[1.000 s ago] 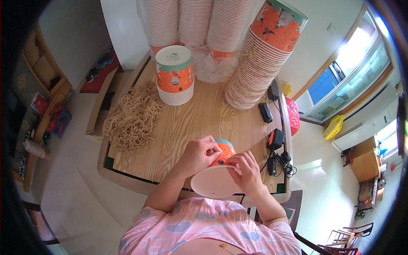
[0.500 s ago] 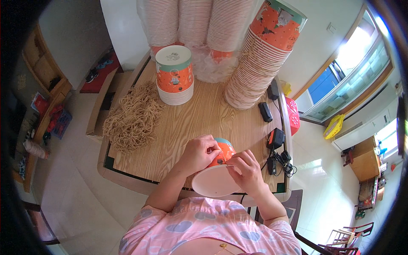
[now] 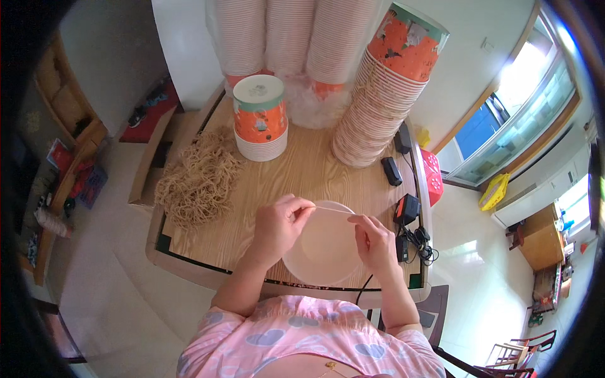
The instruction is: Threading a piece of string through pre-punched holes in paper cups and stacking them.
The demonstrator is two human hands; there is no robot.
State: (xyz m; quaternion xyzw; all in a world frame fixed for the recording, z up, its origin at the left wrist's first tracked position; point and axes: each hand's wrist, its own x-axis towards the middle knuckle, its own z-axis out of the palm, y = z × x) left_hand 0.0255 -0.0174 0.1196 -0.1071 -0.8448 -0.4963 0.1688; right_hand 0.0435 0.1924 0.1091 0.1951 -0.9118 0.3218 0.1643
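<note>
A paper bucket [image 3: 320, 252] stands near the table's front edge, its white open mouth facing up at me. Between my hands a thin piece of twine [image 3: 334, 209] is stretched across the bucket's far rim. My left hand [image 3: 280, 228] pinches one end of it between thumb and fingers, left of the mouth. On the right side, my right hand [image 3: 375, 240] pinches the other end. To the left lies a tangled heap of tan twine [image 3: 196, 179]. Whether the twine is fixed to the bucket is too small to make out.
Behind is a short upside-down stack of orange and green buckets [image 3: 260, 120]. A tall leaning stack [image 3: 381, 101] with twine stands at the back right, beside plastic-wrapped stacks [image 3: 287, 38]. Black adapters with cables [image 3: 408, 208] lie along the right edge of the wooden table [image 3: 302, 176].
The bucket has turned from lying tilted, with its orange side showing, to mouth up. My hands have moved from its side to its far rim, drawing the twine straight.
</note>
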